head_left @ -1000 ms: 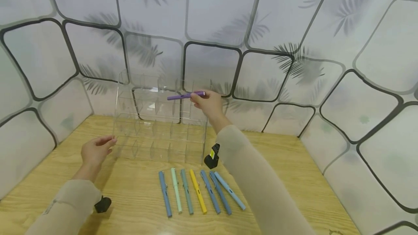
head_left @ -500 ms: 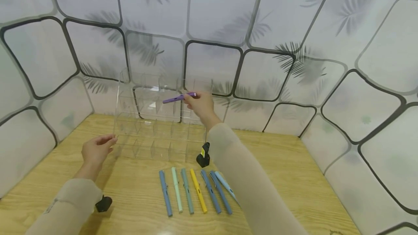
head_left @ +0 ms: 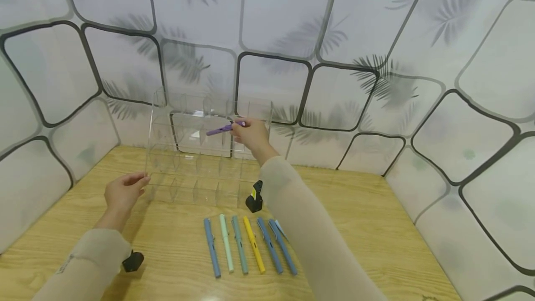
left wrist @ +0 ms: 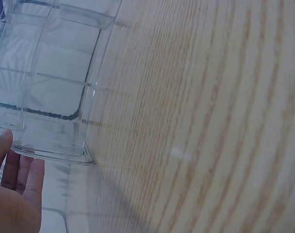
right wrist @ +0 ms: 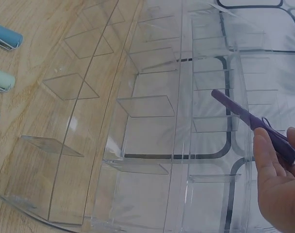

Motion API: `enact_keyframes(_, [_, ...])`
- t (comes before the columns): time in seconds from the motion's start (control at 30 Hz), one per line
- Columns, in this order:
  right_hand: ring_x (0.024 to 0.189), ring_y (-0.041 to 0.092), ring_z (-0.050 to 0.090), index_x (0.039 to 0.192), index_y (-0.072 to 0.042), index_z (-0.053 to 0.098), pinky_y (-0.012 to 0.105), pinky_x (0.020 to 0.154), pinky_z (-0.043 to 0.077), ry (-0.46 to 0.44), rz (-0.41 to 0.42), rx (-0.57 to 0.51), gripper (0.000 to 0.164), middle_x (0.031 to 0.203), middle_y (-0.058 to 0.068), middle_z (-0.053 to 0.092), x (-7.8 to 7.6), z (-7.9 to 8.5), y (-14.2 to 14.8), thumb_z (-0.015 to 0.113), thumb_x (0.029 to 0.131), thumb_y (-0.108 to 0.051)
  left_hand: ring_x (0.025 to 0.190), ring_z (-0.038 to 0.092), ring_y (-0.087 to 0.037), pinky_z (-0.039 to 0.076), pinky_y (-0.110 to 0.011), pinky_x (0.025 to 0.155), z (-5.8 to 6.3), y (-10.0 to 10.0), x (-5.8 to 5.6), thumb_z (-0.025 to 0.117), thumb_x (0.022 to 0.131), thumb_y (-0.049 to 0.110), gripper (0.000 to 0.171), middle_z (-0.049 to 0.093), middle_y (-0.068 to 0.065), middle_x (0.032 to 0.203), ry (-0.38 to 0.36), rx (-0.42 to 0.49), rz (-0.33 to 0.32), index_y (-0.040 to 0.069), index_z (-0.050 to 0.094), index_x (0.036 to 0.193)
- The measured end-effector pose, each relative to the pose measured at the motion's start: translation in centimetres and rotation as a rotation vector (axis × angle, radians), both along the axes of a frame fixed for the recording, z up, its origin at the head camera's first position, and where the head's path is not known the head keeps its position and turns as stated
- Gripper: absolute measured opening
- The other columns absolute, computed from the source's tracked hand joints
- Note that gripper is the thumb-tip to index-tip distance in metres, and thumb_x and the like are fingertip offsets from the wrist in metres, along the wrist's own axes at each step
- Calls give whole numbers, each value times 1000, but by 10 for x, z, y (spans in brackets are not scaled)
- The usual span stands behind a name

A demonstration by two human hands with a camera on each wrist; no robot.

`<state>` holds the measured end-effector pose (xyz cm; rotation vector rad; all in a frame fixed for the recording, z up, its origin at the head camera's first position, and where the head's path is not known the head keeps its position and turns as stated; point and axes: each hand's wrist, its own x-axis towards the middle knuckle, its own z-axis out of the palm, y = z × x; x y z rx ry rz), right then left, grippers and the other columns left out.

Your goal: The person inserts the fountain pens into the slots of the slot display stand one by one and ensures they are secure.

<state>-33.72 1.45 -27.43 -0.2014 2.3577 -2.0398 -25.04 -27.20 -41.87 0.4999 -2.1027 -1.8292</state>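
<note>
My right hand pinches a capped purple pen near its clip end. The pen is tilted, its free end pointing left, in front of the upper tiers of a clear acrylic rack. In the right wrist view, thumb and fingers hold the purple pen over the rack's divided compartments. At the rack's left side, my left hand holds the edge of its side panel. The left wrist view shows thumb and fingers of the left hand at the edge of the clear rack.
On the wooden table, in front of the rack, lies a row of several pens, among them a yellow pen and a mint pen. My right sleeve partly covers a light blue pen. A patterned wall stands behind.
My right hand has moved left and slightly down with the purple pen, whose free end now dips lower. The right sleeve covers more of the light blue pen. The left hand stays in place.
</note>
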Motion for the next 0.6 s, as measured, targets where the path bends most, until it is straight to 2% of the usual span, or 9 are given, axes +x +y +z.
enact_keyframes(0.23, [106, 31, 62, 133, 3, 51, 28, 80, 56, -43, 84, -63, 38, 112, 20, 63, -2, 0, 1, 57, 96, -4, 70, 59, 9, 55, -14, 67, 1, 1, 1, 70, 89, 19, 41, 60, 25, 77, 10, -8, 8, -8, 60, 118])
enact_keyframes(0.6, [113, 28, 58, 147, -3, 32, 32, 91, 52, -102, 196, -56, 55, 129, 20, 54, -3, 0, 1, 55, 98, -8, 71, 57, 11, 54, -14, 69, 1, 2, 1, 68, 91, 19, 44, 57, 28, 77, -11, -32, 4, -8, 57, 123])
